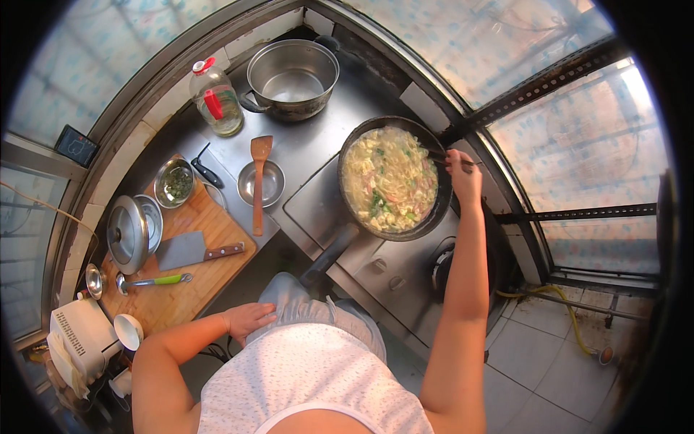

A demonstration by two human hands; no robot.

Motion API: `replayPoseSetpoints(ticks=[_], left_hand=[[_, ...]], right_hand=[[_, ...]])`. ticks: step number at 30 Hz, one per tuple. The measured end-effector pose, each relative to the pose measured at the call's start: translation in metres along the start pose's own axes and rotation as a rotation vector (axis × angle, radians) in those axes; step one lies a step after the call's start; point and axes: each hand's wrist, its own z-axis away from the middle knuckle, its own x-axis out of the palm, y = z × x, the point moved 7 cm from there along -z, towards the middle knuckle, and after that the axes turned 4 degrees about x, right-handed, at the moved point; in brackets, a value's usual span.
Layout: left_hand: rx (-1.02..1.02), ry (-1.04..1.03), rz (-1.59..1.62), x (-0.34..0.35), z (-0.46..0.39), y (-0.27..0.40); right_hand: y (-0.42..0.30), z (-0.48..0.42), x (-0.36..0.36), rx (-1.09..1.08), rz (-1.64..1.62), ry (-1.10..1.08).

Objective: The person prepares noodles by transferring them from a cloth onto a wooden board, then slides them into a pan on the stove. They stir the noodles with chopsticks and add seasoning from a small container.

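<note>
My right hand [463, 169] grips dark chopsticks [436, 155] at the right rim of a black frying pan [398, 236]. Their tips reach into the noodles with egg, greens and pinkish pieces [391, 179] that fill the pan. The pan sits on a steel gas stove [352, 255], its handle pointing towards my body. My left hand [252, 321] rests against my hip, holding no object. Left of the pan, a wooden spatula [259, 184] lies across a small steel bowl [274, 182].
A steel pot [293, 81] and an oil bottle [217, 103] stand at the back. On the cutting board [217, 282] lie a cleaver [181, 250], a green-handled spoon [157, 280] and a pot lid [128, 234]. A black-handled peeler [207, 172] lies behind. A second burner [443, 266] is beneath my right forearm.
</note>
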Motion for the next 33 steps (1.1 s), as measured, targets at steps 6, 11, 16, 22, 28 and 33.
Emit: replayPoseSetpoints(ticks=[6,11,16,22,28,33], left_hand=[[-0.007,0.005,-0.011,0.003,0.003,0.000],[-0.010,0.036,-0.018,0.004,0.006,0.000],[0.019,0.031,-0.007,-0.004,0.000,-0.001],[0.012,-0.012,-0.044,-0.003,0.002,-0.003],[0.040,-0.027,-0.044,0.011,0.013,-0.020],[0.026,-0.105,-0.053,0.012,0.012,-0.023]], right_hand=[[-0.007,0.021,0.008,0.125,-0.171,-0.189],[0.005,0.046,-0.054,0.162,0.111,0.149],[0.034,0.057,-0.006,0.259,-0.058,-0.013],[-0.016,0.080,-0.041,0.200,-0.116,0.148],[0.023,0.091,0.006,0.347,-0.145,-0.063],[0.010,0.088,0.003,0.193,-0.393,0.098]])
